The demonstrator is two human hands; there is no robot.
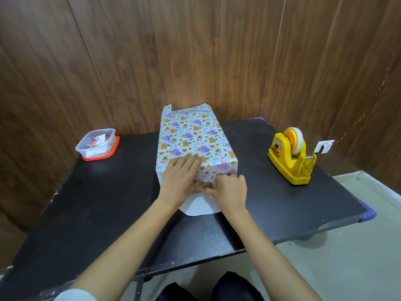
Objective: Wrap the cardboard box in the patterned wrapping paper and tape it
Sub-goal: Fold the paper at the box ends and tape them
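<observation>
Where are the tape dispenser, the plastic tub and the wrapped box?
tape dispenser (286,167): head view, on its yellow base.
plastic tub (95,153): head view, on its clear near wall.
wrapped box (191,131): head view, on its patterned top face.

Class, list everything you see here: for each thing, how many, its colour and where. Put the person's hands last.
wrapping paper: one, white with colourful print, round the hidden box, table centre.
tape dispenser: one, yellow, table right.
container: one, clear on a red lid, table far left.
table: one, black, under everything.
wall panelling: several boards, brown, behind table.
left hand: one, flat on the paper's top.
right hand: one, fingers curled on the paper's near end.
</observation>
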